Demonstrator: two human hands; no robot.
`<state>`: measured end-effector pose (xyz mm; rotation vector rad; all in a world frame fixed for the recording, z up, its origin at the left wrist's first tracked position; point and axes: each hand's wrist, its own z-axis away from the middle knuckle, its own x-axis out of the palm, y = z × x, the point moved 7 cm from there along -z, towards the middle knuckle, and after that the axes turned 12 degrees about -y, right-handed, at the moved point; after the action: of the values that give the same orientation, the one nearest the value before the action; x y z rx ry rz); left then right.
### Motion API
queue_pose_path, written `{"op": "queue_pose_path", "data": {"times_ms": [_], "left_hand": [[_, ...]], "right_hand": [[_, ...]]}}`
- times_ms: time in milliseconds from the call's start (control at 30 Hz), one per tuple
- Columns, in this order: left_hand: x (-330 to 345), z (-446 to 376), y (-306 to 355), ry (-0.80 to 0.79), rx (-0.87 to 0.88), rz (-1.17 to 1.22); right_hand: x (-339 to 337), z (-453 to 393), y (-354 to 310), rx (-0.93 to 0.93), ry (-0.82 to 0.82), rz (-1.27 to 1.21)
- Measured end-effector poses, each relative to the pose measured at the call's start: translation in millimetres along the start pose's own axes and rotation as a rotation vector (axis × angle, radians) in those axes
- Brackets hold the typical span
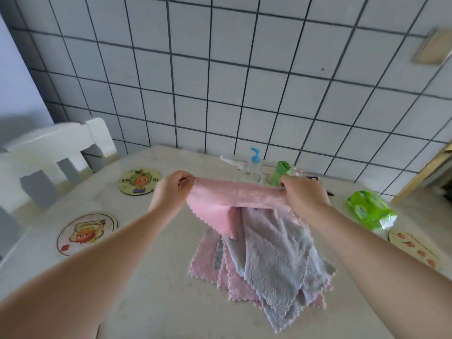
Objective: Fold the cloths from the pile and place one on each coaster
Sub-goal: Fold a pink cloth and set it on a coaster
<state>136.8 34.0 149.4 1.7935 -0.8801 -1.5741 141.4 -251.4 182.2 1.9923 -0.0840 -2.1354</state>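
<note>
Left grip: my left hand pinches one end of the pink cloth, fingers curled on its upper edge, above the desk.
Right grip: my right hand pinches the other end, where the fabric is bunched under the fingers.
Pink cloth: I hold it stretched between both hands, lifted clear of the pile; a corner with a zigzag edge hangs down toward the heap.
Pile: the remaining cloths, grey and pink, lie rumpled on the desk below my hands; a grey one is uppermost and trails toward me.
Coasters: a round coaster with a cartoon fruit sits at far left, a second coaster nearer on the left, and a third coaster at the right edge, bearing small red fruit. I see no cloth on any of them.
Behind my hands: a clear pump bottle with a blue top and a green roll stand near the tiled wall.
Right side: a green packet lies beside the third coaster.
Left side: a white chair stands at the desk's corner.
</note>
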Motion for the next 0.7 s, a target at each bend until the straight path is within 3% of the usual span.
{"op": "queue_pose_path", "data": {"times_ms": [167,300,500,700], "left_hand": [[-97,-14,2,0.097,0.105,-0.020],[-165,-16,-11,0.097,0.171,-0.051],[-234,-12,-63,0.069,0.223,-0.036],[-277,22,-116,0.048,0.234,-0.024]], "right_hand": [[-64,-6,-33,0.063,0.168,-0.108],[-92,-2,-75,0.146,0.233,-0.420],[-92,2,-162,0.132,0.223,-0.939],[-68,46,-232,0.106,0.264,-1.072]]}}
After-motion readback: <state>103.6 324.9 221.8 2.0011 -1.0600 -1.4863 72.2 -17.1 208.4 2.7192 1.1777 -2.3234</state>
